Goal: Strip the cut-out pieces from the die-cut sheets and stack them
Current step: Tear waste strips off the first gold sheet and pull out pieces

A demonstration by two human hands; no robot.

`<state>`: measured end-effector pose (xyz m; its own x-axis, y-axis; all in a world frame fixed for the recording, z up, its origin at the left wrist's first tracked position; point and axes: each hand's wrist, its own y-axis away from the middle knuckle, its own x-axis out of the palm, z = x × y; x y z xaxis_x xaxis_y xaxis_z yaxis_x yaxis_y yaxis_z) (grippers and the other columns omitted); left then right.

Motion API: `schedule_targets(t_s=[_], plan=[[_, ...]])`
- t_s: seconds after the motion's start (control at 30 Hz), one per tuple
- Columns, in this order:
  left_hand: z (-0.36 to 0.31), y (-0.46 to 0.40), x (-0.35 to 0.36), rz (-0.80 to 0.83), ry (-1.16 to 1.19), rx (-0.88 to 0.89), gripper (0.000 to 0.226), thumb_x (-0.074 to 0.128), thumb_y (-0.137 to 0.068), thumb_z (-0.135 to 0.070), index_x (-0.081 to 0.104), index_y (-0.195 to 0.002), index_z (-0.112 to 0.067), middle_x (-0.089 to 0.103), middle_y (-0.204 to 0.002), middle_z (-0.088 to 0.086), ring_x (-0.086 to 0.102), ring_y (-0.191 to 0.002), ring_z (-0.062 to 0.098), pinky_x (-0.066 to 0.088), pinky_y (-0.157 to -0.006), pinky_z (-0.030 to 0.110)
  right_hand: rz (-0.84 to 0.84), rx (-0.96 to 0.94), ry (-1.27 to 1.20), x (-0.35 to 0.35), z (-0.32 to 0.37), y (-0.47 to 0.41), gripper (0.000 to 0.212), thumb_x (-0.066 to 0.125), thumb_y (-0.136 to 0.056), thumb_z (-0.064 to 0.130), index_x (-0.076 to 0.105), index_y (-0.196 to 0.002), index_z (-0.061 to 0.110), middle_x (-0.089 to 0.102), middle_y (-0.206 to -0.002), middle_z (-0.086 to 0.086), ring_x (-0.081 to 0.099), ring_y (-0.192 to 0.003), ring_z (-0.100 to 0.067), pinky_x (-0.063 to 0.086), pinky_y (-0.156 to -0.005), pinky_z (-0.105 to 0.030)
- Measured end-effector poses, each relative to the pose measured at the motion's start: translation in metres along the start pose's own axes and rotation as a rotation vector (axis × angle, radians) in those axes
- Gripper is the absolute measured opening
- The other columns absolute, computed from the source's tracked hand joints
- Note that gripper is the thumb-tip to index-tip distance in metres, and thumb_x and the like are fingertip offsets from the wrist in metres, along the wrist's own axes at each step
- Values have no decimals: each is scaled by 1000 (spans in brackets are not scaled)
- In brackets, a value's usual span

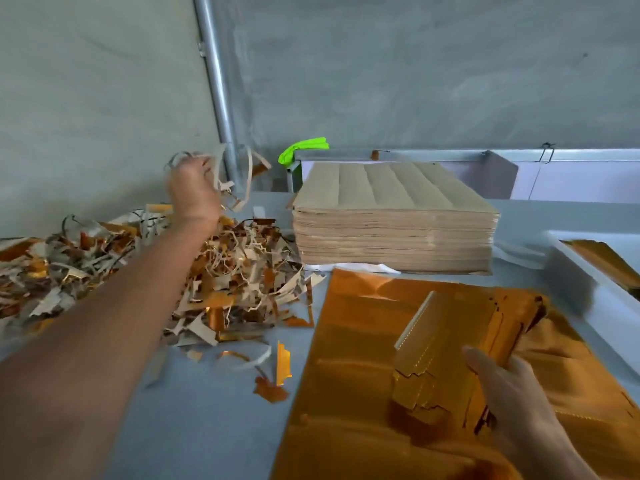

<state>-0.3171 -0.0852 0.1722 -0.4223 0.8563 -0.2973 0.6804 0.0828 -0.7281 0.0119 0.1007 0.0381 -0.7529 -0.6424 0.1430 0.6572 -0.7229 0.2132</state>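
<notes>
My left hand (194, 188) is stretched out over the far side of the scrap heap (221, 271) and grips a tangle of thin paper waste strips (235, 178) that hang from it. My right hand (505, 386) holds a thick bundle of gold cut-out pieces (446, 351) above the flat gold die-cut sheets (363, 341) lying on the table. Behind them stands a tall stack of brown-backed sheets (391, 216).
Loose gold and brown offcuts (273, 375) lie on the grey table (214, 427) near the sheets. A white tray (581, 271) with gold pieces sits at the right edge. A metal pipe (218, 91) runs up the concrete wall; a green cloth (304, 148) lies behind the stack.
</notes>
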Motion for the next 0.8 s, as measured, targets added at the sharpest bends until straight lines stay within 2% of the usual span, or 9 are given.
schedule_targets(t_s=[0.1,0.2,0.23,0.33,0.4,0.5,0.6,0.7,0.8], plan=[[-7,-39,0,-212,122,-98,21,42,-89,-2,61,-81,-8,59,-75,-5,50,-69,8,41,-68,29,-8,-56,10,20,4,-17,14,47,-97,22,50,-84,24,58,-81,0,55,-73,-18,48,-64,-38],[20,-34,8,-166,-338,84,31,46,-91,0,50,-122,-2,51,-123,16,53,-100,23,41,-90,29,21,-68,20,42,3,-29,9,49,-97,25,50,-89,19,55,-85,2,51,-74,-15,43,-72,-37],[32,-25,12,22,-421,64,38,45,-93,-1,43,-131,-3,45,-133,18,51,-107,25,40,-95,29,47,-71,27,47,-1,-32,8,50,-97,26,50,-100,18,55,-89,2,53,-78,-16,43,-74,-38],[61,8,17,1057,-868,-84,56,49,-91,1,35,-144,-11,38,-143,15,49,-120,30,47,-96,37,121,-33,45,61,-8,-32,33,48,-97,28,46,-128,19,60,-109,-2,57,-96,-25,48,-82,-46],[58,9,6,1360,-1108,-11,62,54,-91,-6,31,-147,-19,30,-150,10,37,-133,30,37,-105,41,151,-19,66,62,-12,-29,22,48,-97,28,47,-119,26,60,-99,4,59,-85,-18,53,-67,-36],[44,-7,-10,1272,-868,-22,57,61,-89,-6,44,-140,-23,27,-154,7,32,-136,28,32,-106,42,150,-15,54,53,-15,-29,11,47,-98,25,46,-91,33,59,-92,7,59,-81,-15,49,-58,-31],[27,-16,-22,1035,-544,-192,34,50,-93,1,62,-121,-12,48,-140,12,52,-114,29,47,-90,39,165,-16,75,45,-13,-25,9,46,-98,24,51,-96,31,62,-99,4,61,-90,-19,51,-67,-35],[9,-11,-26,693,-772,-26,19,56,-90,-3,70,-103,-2,64,-111,20,61,-97,34,51,-86,43,166,-21,101,36,-13,-20,14,45,-98,24,49,-111,29,61,-103,5,59,-91,-16,49,-68,-33],[-3,11,-18,690,-1093,194,21,51,-89,2,65,-105,3,65,-99,19,61,-90,33,48,-76,38,151,-43,143,27,-13,-14,10,45,-99,23,50,-99,32,62,-98,6,60,-85,-14,45,-60,-26]])
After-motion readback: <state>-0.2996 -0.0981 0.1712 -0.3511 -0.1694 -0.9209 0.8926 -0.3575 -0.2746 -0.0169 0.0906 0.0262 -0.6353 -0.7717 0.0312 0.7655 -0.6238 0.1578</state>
